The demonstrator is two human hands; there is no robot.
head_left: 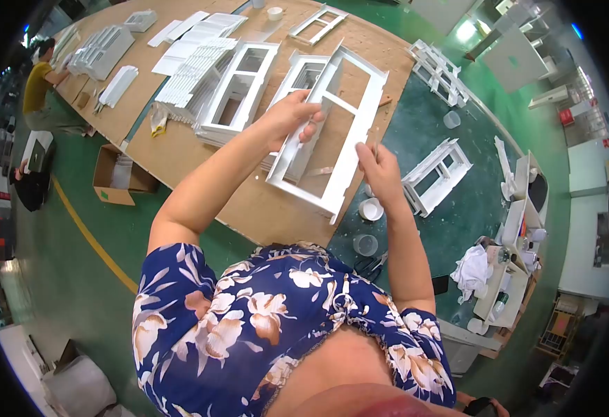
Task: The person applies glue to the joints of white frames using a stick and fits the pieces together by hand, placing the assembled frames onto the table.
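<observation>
My left hand (294,124) is closed around the left side of a white rectangular frame (340,177), which has a crossbar dividing it into a small and a large opening. The frame is tilted above the brown-covered table. At the frame's right edge, my right hand (381,170) is closed, thumb raised against or very close to the rim. A small greyish thing seems to show between its fingers, too small to name. Under and behind the held frame stand more white frames (295,75), and a stack of similar frames (243,87) sits to the left.
White slatted panels (194,73) lie farther left on the brown table (200,187). On the green surface at right are another white frame (438,177), a white cup (371,209), a clear cup (365,244) and scissors (370,267). A person (39,87) works at far left, beyond a cardboard box (120,177).
</observation>
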